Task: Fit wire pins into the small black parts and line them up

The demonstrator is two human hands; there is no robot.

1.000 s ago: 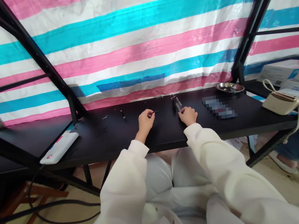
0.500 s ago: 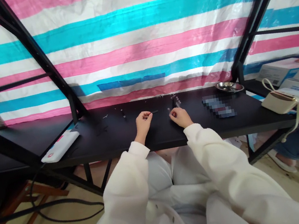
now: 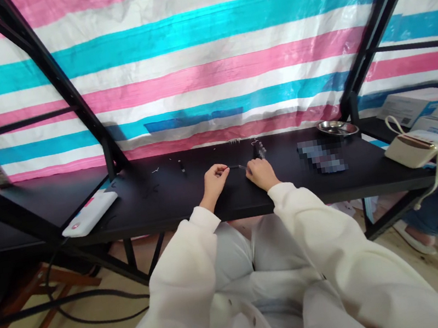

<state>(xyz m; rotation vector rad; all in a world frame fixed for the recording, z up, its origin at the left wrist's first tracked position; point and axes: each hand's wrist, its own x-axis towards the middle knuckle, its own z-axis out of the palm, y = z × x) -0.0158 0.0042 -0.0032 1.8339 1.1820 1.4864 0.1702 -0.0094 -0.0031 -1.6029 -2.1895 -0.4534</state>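
Observation:
My left hand [image 3: 215,183] is closed in a pinch on one end of a thin black pen-like rod [image 3: 234,166], held level just above the table. My right hand [image 3: 262,174] is closed too, its fingertips around a small clear cap-like piece [image 3: 243,167] at the rod's right end. Whether the piece sits over the rod or only touches it, I cannot tell. Right behind my right hand lies a group of small clear pieces [image 3: 262,150] beside a dark upright object [image 3: 255,150]. A short black rod with a pale band [image 3: 181,165] lies left of my left hand.
The black table [image 3: 155,207] bears a white case-like box [image 3: 90,213] at left. To the right are a blurred-out blue item [image 3: 321,156], a round metal dish [image 3: 337,127] and a beige pouch [image 3: 410,150]. White scraps lie along the back edge. Black frame posts flank the table.
My hands have come closer together. The clear piece in my right hand has moved down and left to the end of the black rod. A person's hand at far right has left the view.

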